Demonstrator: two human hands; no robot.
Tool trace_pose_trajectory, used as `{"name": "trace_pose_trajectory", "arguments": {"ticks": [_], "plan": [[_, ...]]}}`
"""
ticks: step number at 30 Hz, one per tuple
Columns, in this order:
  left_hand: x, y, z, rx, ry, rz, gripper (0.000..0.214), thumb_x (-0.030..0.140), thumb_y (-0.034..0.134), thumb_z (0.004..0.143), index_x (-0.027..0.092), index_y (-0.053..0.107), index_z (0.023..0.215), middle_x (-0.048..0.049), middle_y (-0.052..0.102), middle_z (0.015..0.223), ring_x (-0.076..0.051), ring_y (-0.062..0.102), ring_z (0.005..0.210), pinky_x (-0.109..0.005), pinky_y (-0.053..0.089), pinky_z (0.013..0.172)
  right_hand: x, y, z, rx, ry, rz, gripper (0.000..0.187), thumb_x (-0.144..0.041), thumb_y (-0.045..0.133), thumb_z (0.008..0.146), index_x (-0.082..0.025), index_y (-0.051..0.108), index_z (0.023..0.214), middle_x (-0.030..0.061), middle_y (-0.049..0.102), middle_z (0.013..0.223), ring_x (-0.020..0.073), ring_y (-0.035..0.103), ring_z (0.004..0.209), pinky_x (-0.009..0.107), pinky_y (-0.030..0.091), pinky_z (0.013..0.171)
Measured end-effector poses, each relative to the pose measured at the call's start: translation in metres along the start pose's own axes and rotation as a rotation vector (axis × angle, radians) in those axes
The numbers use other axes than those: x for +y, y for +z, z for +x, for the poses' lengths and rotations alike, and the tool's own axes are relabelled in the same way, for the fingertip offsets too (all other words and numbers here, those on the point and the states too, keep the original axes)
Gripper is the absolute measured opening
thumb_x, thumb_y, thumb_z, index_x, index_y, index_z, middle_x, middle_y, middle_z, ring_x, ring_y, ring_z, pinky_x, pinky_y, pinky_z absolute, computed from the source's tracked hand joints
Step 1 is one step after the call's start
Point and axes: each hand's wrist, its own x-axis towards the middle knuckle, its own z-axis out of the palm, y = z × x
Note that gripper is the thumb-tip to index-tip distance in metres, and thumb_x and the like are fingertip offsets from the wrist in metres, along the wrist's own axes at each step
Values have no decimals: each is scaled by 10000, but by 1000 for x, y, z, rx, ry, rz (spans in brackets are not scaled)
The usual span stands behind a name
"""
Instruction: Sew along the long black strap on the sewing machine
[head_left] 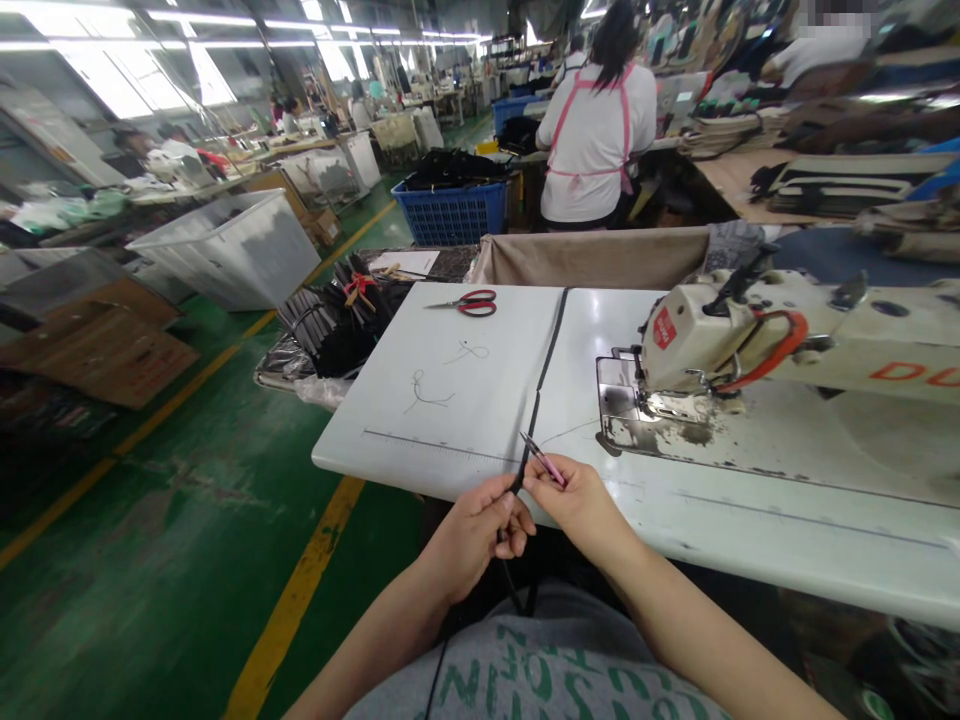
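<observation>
A narrow black strip [552, 345] runs across the white sewing table [480, 390] down to the near edge, where both hands are. My left hand [480, 525] is closed with its fingers pinching the strip, and a black length hangs below it toward the lap. My right hand [574, 495] is closed around a slim pink tool [553, 470] with a dark pointed tip, whose exact kind I cannot make out. Its fingertips are at the strip, close beside the left hand's. Red-handled scissors [472, 303] lie toward the table's far edge.
An industrial sewing machine [697, 340] stands on the right of the table. Loose thread ends [431, 395] lie left. Beyond the left edge is a bundle of dark strips [322, 325]. A fabric-lined bin [600, 260] and a person in a pink-strapped apron [596, 140] are behind.
</observation>
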Motion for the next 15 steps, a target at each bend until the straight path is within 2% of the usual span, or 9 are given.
{"name": "trace_pose_trajectory", "arguments": {"ticks": [3, 7, 11, 15], "plan": [[1, -2, 0, 44, 19, -14, 542, 544, 802, 829, 128, 678, 1153, -31, 655, 756, -84, 510, 546, -227, 201, 501, -1, -3, -2, -6, -13, -6, 285, -483, 583, 812, -210, 594, 729, -19, 573, 678, 156, 533, 641, 275, 454, 636], [6, -4, -1, 55, 18, -39, 538, 501, 793, 854, 135, 668, 1228, -29, 652, 773, -83, 510, 555, -229, 196, 504, -3, -14, -9, 7, -59, -150, 319, -519, 599, 911, -216, 675, 848, -2, 627, 725, 188, 559, 687, 293, 448, 650], [9, -3, -2, 47, 28, -67, 474, 478, 791, 867, 137, 671, 1173, -29, 649, 783, -80, 504, 555, -225, 202, 499, 0, -23, -14, 61, -199, -478, 352, -490, 466, 1019, -231, 672, 900, 39, 711, 804, 232, 646, 772, 327, 478, 704], [9, -1, -2, 17, 39, -71, 383, 456, 778, 889, 133, 669, 1064, -30, 649, 791, -72, 499, 553, -220, 208, 497, 3, -24, -17, 30, -245, -586, 315, -421, 477, 1024, -233, 662, 852, 51, 740, 815, 240, 676, 790, 333, 478, 706]]}}
